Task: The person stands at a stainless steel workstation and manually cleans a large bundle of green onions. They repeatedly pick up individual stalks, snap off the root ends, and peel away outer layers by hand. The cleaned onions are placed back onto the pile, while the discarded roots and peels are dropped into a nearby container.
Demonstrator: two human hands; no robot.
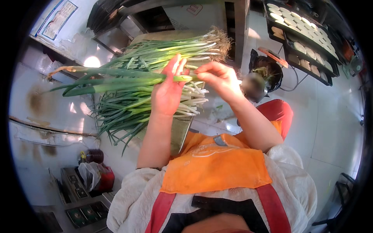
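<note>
A green onion (116, 79) with long green leaves lies across the palm of my left hand (167, 93), its leaves reaching out to the left. The fingers of my right hand (220, 78) pinch the same onion near its pale end. Below my hands, green onions with clean white ends (189, 106) are heaped on a low bench (177, 134). Behind them lies a second heap of green onions (174, 46), with brown stringy roots (220, 42) still attached at the right.
A bin lined with a black bag (278, 77) holds plant scraps at the right. Beside it is a blurred round object (253, 87). Racked trays of pale round dough pieces (303, 24) stand at upper right. A plastic bag (90, 174) sits near metal equipment (86, 214) at lower left.
</note>
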